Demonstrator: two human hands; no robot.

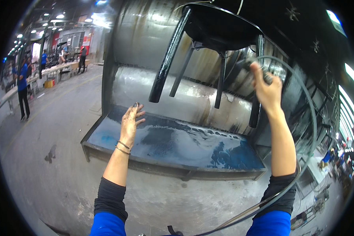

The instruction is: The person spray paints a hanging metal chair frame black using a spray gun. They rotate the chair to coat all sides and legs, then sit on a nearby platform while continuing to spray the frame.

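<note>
Stool legs [170, 57] obstruct, with open gaps between.

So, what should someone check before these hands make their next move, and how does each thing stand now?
1. Black stool hanging legs down: ok.
2. Right hand gripping the hose-fed tool: ok.
3. Tool's aim: cannot tell; its front is blurred.
4. Hose free of kinks: ok where visible, curving smoothly past the right forearm.
5. Left hand apart from the stool: ok, fingers open.
6. Hands gloved: not ok; both are bare.
</note>
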